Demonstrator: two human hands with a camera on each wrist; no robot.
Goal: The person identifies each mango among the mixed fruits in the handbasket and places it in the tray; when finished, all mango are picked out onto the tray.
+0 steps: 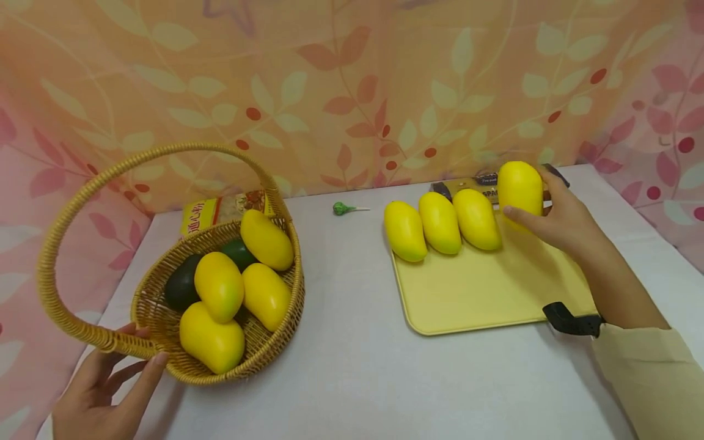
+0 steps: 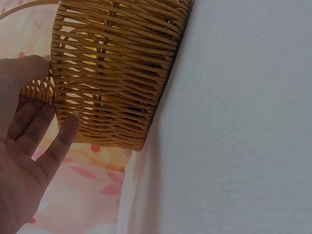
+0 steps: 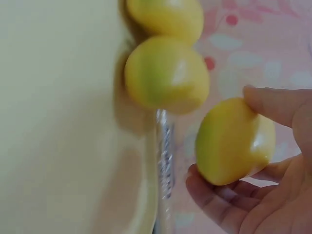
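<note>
Held mango [image 1: 519,186]: raised above the far edge of the yellow tray [image 1: 473,293], beside the row of three mangoes [image 1: 440,223], near its neighbour but apart from it.
Right hand [image 1: 558,214]: clamped on that fruit, thumb to one side, fingers round the other.
Left hand [image 1: 104,391]: pinched the wicker basket [image 2: 126,58] at the handle's foot, well apart from the other hand.
Good placing: seemed to call for tilting the fruit to match the row's slant, then lowering it gently.
Release: best left until it rested steadily.
Likely slip: a nudge could have rolled the neighbour; the packet [image 1: 464,183] behind needed clearing.
</note>
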